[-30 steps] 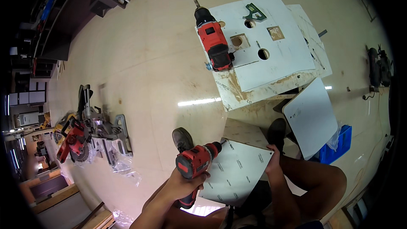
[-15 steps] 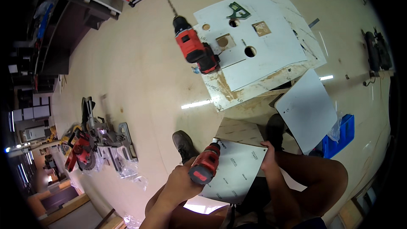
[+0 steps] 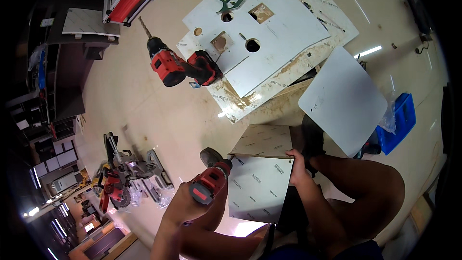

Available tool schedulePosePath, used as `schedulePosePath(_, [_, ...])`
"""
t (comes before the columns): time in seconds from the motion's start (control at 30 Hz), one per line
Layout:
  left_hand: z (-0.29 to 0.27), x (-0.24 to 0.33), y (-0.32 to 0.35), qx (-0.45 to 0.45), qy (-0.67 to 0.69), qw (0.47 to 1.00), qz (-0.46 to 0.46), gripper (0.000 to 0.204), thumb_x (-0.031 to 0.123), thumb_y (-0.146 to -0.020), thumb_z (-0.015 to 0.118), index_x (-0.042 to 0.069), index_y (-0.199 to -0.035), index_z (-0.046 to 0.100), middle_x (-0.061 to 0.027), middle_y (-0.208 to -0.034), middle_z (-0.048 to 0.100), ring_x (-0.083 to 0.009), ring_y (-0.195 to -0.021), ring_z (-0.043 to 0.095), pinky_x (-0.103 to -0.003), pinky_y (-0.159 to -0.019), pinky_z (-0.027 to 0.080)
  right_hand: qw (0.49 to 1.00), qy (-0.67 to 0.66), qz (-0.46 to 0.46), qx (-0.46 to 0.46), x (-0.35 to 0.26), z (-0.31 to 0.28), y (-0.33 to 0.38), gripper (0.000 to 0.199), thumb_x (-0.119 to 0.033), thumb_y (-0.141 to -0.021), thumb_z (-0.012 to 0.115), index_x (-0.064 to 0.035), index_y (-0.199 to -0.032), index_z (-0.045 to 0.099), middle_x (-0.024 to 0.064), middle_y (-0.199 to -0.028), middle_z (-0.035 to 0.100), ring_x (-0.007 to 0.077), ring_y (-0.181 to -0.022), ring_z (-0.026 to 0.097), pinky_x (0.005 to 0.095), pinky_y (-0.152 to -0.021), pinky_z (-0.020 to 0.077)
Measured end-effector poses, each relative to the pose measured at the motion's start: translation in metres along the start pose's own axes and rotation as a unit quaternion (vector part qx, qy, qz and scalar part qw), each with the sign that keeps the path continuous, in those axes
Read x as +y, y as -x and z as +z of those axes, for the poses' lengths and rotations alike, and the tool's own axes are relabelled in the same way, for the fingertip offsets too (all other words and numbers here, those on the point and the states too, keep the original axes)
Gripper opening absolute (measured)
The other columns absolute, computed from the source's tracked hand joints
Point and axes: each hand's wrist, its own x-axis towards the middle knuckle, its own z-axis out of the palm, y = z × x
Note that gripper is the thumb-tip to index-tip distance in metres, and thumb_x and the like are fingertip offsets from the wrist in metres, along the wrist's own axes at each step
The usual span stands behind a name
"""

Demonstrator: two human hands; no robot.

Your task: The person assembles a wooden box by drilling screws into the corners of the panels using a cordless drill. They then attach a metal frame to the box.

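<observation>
Beige floor (image 3: 130, 101), gripped red-black drill (image 3: 211, 183)

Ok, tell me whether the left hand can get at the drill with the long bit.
Probably not as things stand: the left hand is wrapped around another red drill, though nothing visibly covers the long-bit drill.

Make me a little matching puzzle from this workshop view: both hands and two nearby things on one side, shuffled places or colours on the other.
Column one
1. Left hand
2. Right hand
3. Square tool
4. Bin

Column two
A. Green, on the white board with holes
B. At the printed panel's upper right corner
C. Blue, at the person's right
D. Around a red-and-black drill

Pairs: 1-D, 2-B, 3-A, 4-C
</observation>
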Motion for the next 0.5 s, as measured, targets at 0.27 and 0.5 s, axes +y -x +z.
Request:
schedulePosePath(0.27, [0.002,-0.002,-0.004,-0.02,0.181,0.978,-0.103,0.029,0.005,-0.079,0.069,0.003,-0.107,0.062,-0.0066,-0.078,0.067,-0.0136,-0.065,0.066,-0.03,-0.059,0.054,0.998,-0.042,0.003,-0.043,0.01,-0.016,-0.018,0.043,-0.032,-0.081,0.06,-0.0004,-0.111,0.062,0.0146,-0.102,0.067,0.0285,-0.093,0.066,0.042,-0.085,0.0543])
schedulePosePath(0.5, [0.018,0.005,0.006,0.007,0.022,1.0,-0.008,0.041,0.003,-0.076,0.071,0.001,-0.115,0.059,-0.0089,-0.09,0.07,-0.0125,-0.074,0.066,-0.03,-0.066,0.055,0.999,-0.042,-0.004,-0.021,0.014,-0.014,-0.019,0.036,-0.031,-0.079,0.061,-0.0036,-0.102,0.063,0.0117,-0.093,0.067,0.0258,-0.086,0.066,0.0391,-0.081,0.054])
